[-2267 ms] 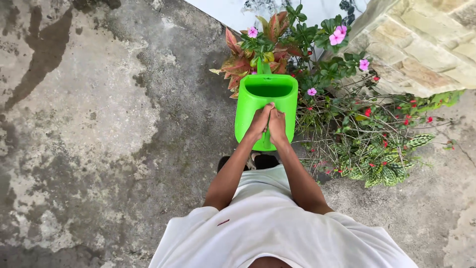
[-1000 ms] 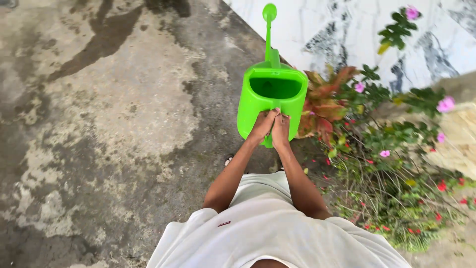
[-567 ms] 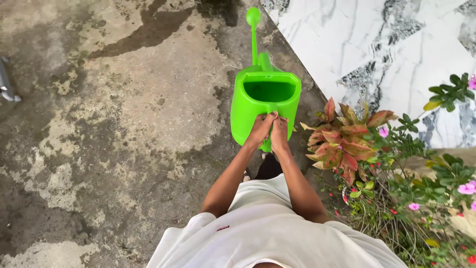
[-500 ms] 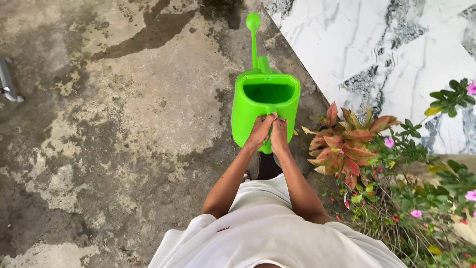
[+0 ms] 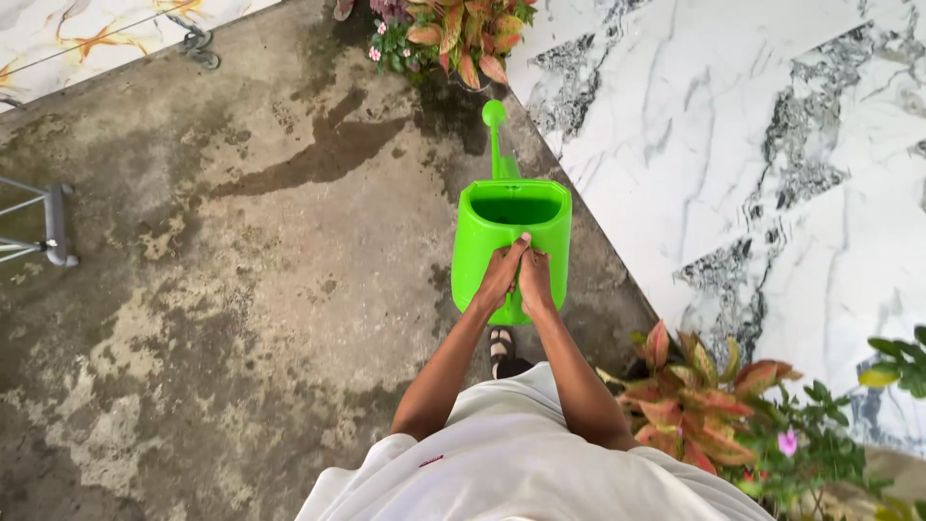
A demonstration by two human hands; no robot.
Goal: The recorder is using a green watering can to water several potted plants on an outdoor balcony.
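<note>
Two hands, left hand [image 5: 500, 277] and right hand [image 5: 535, 280], have their fingers clasped tight on the green watering can [image 5: 511, 232] at waist height. The red-leaved plant [image 5: 690, 391] has slipped behind to the right; bare concrete floor [image 5: 241, 289] lies open ahead, the marble edge [image 5: 598, 207] close alongside.

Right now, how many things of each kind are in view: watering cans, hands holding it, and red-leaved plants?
Green watering can: 1
Hands gripping its handle, left hand and right hand: 2
Red-leaved plants, one far and one near: 2
Total: 5
</note>
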